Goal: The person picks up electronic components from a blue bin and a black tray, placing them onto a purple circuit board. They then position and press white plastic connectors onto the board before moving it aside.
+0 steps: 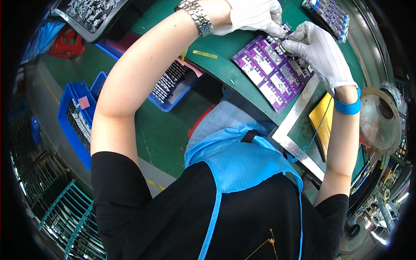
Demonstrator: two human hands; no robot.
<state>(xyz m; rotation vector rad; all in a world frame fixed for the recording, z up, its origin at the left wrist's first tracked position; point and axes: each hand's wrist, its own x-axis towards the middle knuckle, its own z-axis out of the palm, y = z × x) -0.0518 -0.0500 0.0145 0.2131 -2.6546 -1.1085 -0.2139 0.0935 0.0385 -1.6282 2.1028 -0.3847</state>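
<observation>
Both my hands wear pale striped gloves and meet over a purple fixture board on the green bench. The board carries rows of small metal and white parts in its slots. My left hand is closed, thumb and fingers pinched near the board's far edge. My right hand is closed too, pinching a small silvery metal part over the board. Whether the left fingers also grip that part is hidden. A metal watch is on my left wrist, a blue wrist strap with a coiled cord on my right.
A second board with blue-white parts lies at the far right. Small metal pieces fill a black tray at the far left. Blue bins stand low on the left. A yellow folder and a round metal dish are by my right forearm.
</observation>
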